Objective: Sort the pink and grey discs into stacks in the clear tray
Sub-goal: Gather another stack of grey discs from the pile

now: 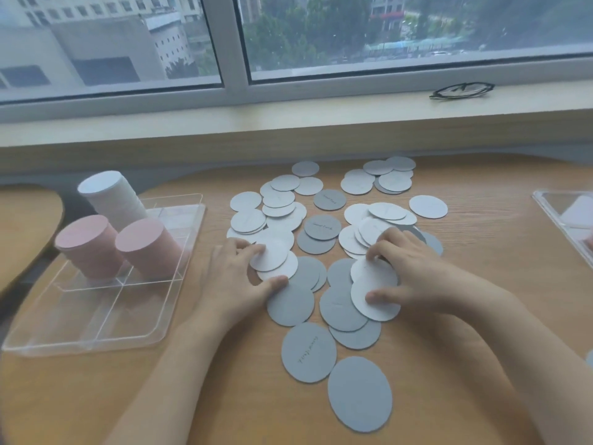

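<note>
Several grey and pale discs (pixel 322 226) lie scattered over the wooden table. A clear divided tray (pixel 106 326) sits at the left, holding two pink stacks (pixel 86 245) (pixel 149 248) and one white stack (pixel 110 197). My left hand (pixel 237 277) pinches a few pale discs (pixel 272 258) between thumb and fingers just right of the tray. My right hand (pixel 404 274) grips a small bunch of pale discs (pixel 373 290), thumb on the lowest one, fingers curled over the far edge. Larger-looking grey discs (pixel 308 351) lie nearest me.
A second clear tray (pixel 561 213) pokes in at the right edge. A pair of black glasses (pixel 462 89) rests on the windowsill behind the table. Another wooden tabletop (pixel 25 226) shows at the far left, with a gap between.
</note>
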`<control>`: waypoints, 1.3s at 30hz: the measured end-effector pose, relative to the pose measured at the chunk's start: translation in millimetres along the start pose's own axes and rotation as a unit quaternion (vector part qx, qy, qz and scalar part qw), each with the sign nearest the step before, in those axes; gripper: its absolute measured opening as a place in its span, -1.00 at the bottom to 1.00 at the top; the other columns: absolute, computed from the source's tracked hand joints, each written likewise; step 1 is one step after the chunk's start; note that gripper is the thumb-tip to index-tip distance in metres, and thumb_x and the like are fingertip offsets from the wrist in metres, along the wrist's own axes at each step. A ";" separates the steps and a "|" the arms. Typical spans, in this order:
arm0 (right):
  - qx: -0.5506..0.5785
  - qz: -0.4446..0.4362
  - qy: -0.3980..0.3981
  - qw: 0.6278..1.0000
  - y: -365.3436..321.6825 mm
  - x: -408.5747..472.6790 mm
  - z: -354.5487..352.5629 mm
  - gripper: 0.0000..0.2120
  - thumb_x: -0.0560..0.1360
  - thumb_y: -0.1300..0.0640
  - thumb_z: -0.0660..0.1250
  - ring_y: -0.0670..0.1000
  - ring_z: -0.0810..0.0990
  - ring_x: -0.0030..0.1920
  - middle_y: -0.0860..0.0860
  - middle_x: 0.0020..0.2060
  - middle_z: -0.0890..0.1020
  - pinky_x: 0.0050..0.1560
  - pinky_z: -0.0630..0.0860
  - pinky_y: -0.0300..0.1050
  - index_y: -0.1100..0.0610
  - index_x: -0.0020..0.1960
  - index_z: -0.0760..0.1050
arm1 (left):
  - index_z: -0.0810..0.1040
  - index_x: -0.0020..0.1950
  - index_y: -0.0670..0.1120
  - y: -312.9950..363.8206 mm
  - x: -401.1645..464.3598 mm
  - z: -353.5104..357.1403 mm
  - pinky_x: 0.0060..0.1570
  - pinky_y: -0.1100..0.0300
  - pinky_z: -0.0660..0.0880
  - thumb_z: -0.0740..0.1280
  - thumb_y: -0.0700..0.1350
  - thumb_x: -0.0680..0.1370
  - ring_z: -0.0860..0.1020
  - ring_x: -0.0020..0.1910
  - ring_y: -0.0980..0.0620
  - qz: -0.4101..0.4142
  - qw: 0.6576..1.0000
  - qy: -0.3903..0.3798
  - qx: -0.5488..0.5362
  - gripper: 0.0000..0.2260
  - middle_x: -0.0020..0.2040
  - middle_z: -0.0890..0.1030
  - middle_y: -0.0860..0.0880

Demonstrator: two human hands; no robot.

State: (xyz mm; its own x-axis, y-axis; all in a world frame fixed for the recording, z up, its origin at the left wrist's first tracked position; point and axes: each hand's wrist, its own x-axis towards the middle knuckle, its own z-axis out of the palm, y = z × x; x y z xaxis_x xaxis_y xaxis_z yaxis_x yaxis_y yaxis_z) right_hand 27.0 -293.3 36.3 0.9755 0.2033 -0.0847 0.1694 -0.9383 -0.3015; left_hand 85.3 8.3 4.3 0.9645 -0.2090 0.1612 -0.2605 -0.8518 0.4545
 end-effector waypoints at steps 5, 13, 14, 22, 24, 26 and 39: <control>0.067 -0.019 0.037 0.997 -3.2 -5.3 -1.3 -0.54 0.34 -0.10 0.53 -0.15 0.31 0.04 -0.22 -0.05 0.38 0.03 0.28 -0.32 -0.03 0.12 0.41 | 0.59 0.33 0.04 -3.1 2.9 2.1 0.25 0.09 0.35 0.48 0.23 0.45 0.40 0.28 0.01 0.026 1.000 0.018 0.000 -0.49 0.24 0.48 0.08; 0.125 -0.036 0.115 0.985 3.2 -2.4 7.7 -0.52 0.32 0.02 0.58 -0.11 0.39 0.01 -0.23 -0.08 0.44 0.03 0.28 -0.21 -0.09 0.19 0.50 | 0.63 0.22 0.12 -1.3 4.0 1.6 0.17 0.00 0.48 0.25 0.46 0.33 0.46 0.23 0.11 0.058 0.998 0.025 0.007 -0.37 0.22 0.51 0.25; 0.126 -0.042 0.127 0.983 2.9 -2.1 9.1 -0.53 0.32 0.02 0.59 -0.06 0.41 0.00 -0.23 -0.07 0.45 0.04 0.30 -0.18 -0.09 0.17 0.51 | 0.62 0.22 0.13 -0.9 4.1 2.6 0.17 -0.02 0.48 0.24 0.47 0.32 0.44 0.23 0.13 0.061 0.998 0.023 0.005 -0.37 0.23 0.50 0.27; 0.239 -0.037 0.178 0.954 -0.1 -3.6 11.5 -0.60 0.35 0.18 0.57 -0.09 0.46 -0.12 -0.11 -0.11 0.52 -0.15 0.32 -0.38 -0.12 0.08 0.54 | 0.59 0.22 0.17 2.9 4.0 3.7 0.15 0.03 0.48 0.25 0.51 0.30 0.43 0.24 0.16 0.073 0.997 0.008 0.018 -0.36 0.19 0.50 0.30; 0.303 -0.012 0.170 0.938 -0.9 -4.4 11.1 -0.63 0.37 0.19 0.55 -0.16 0.46 -0.20 -0.09 -0.14 0.55 -0.17 0.33 -0.37 -0.14 0.06 0.56 | 0.60 0.17 0.19 3.5 3.3 3.6 0.07 0.02 0.51 0.23 0.48 0.36 0.45 0.19 0.17 0.076 0.997 0.022 0.028 -0.46 0.14 0.54 0.29; 0.372 -0.002 0.157 0.915 -1.5 -4.8 10.2 -0.65 0.39 0.21 0.54 -0.11 0.52 -0.20 -0.02 -0.13 0.60 -0.14 0.42 -0.23 -0.14 0.05 0.58 | 0.61 0.13 0.20 3.8 2.1 2.8 0.00 0.03 0.53 0.18 0.45 0.43 0.48 0.13 0.16 0.076 0.996 0.040 0.026 -0.53 0.09 0.58 0.28; 0.526 -0.030 0.193 0.828 -20.6 -7.3 10.1 -0.81 0.43 0.34 0.48 0.02 0.65 -0.07 0.03 -0.13 0.69 -0.05 0.56 -0.14 0.14 -0.02 0.61 | 0.50 -0.18 -0.09 37.5 -9.4 0.9 -0.33 0.17 0.39 0.10 0.11 0.68 0.53 -0.33 0.07 0.103 0.969 0.132 -0.182 -0.61 -0.40 0.50 0.03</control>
State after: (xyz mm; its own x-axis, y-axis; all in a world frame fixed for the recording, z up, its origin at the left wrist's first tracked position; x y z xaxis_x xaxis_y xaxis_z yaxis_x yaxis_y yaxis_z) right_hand 15.0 -272.7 33.5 0.9766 -0.0545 0.2083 0.2002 -0.1261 -0.9716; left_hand 66.5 -22.0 19.1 0.8589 -0.1854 0.4774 -0.4897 -0.5702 0.6597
